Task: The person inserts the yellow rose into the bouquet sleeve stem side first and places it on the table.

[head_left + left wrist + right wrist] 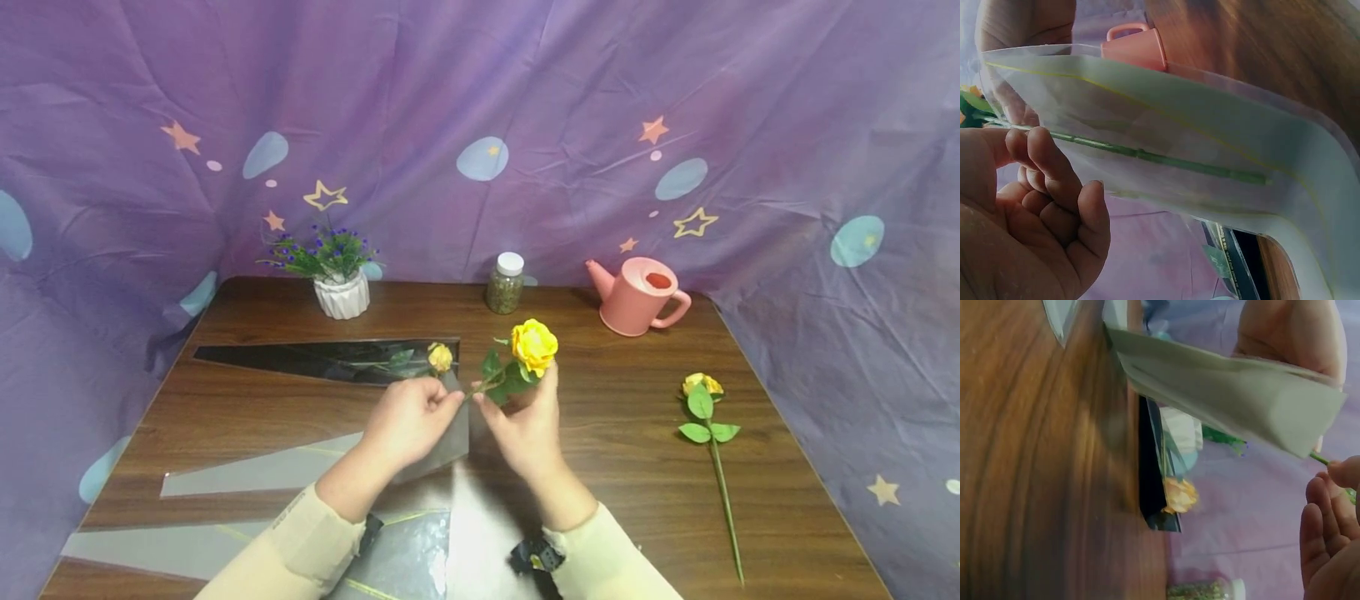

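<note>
My right hand (528, 433) pinches the stem of a yellow artificial rose (534, 346) just below its leaves, with the bloom up to the right. My left hand (405, 417) pinches the mouth of a clear-and-grey flower sleeve (442, 446), close to the right fingertips. In the left wrist view, the green stem (1179, 164) lies inside the sleeve, its cut end partway down. The right wrist view has the sleeve (1229, 394) seen from its pale back, stretching away from the left hand. Part of the right fingers is hidden by bloom and leaves.
Behind the hands, a black sleeve (285, 360) holds another yellow rose (440, 357). A further sleeve (405, 542) lies at the front, a loose rose (718, 475) at right. A potted plant (342, 296), jar (506, 287) and pink watering can (633, 304) line the back.
</note>
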{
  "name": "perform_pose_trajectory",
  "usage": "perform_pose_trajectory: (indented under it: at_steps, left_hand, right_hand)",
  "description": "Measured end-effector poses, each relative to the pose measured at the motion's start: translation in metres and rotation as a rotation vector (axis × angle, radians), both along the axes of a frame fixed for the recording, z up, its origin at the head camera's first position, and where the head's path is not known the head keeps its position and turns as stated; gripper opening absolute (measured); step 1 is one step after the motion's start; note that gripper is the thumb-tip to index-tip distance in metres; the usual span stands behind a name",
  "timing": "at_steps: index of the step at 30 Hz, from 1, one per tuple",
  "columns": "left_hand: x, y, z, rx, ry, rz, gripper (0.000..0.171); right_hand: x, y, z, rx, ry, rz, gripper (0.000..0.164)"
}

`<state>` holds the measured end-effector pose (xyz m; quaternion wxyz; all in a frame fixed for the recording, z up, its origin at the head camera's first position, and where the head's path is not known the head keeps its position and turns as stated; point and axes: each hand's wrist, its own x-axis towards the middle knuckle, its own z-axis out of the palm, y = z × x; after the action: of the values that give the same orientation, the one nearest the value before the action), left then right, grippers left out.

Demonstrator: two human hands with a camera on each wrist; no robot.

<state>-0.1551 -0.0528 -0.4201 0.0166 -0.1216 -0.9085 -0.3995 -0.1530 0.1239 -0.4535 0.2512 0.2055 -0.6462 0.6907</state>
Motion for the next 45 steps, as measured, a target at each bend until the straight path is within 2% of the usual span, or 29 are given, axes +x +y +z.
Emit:
perform_pose_trajectory:
  at_steps: [3, 6, 9, 13, 17, 20, 25, 31, 35, 40, 45]
  left_hand:
    - [0.000, 0.000, -0.002, -0.007, -0.008, -0.009, 0.029]
    - [0.000, 0.000, -0.002, -0.018, -0.022, -0.018, 0.028]
    - [-0.001, 0.000, -0.002, -0.024, -0.031, -0.022, 0.028]
    - [-0.002, 0.000, -0.003, -0.025, -0.024, -0.027, 0.028]
    - [-0.002, 0.001, -0.002, -0.030, -0.013, -0.035, 0.030]
    - [-0.002, 0.002, 0.000, -0.033, -0.012, -0.041, 0.031]
    - [-0.002, 0.003, 0.001, -0.034, -0.007, -0.057, 0.032]
    - [-0.002, 0.002, 0.002, -0.038, 0.000, -0.069, 0.034]
    - [-0.002, 0.002, 0.002, -0.031, 0.015, -0.070, 0.034]
    - [-0.002, 0.003, 0.004, -0.011, 0.022, -0.066, 0.035]
    - [-0.003, 0.002, 0.005, 0.014, 0.048, -0.057, 0.035]
  right_hand:
    - [0.000, 0.004, 0.003, -0.036, 0.046, 0.000, 0.119]
    - [0.000, 0.009, 0.006, -0.054, 0.094, 0.032, 0.127]
    - [0.000, 0.016, 0.007, -0.034, 0.133, 0.092, 0.118]
    - [0.000, 0.024, 0.005, -0.030, 0.156, 0.150, 0.094]
    - [0.002, 0.027, 0.005, -0.001, 0.144, 0.095, 0.061]
    - [0.004, 0.026, 0.006, 0.026, 0.119, 0.038, 0.047]
    - [0.006, 0.025, 0.006, -0.012, 0.086, 0.040, 0.042]
    - [0.008, 0.024, 0.005, -0.011, 0.078, 0.034, 0.038]
    - [0.010, 0.022, 0.004, 0.015, 0.047, 0.045, 0.038]
    - [0.013, 0.018, 0.002, 0.080, 0.001, -0.007, 0.041]
    - [0.013, 0.015, -0.003, 0.095, 0.005, -0.008, 0.040]
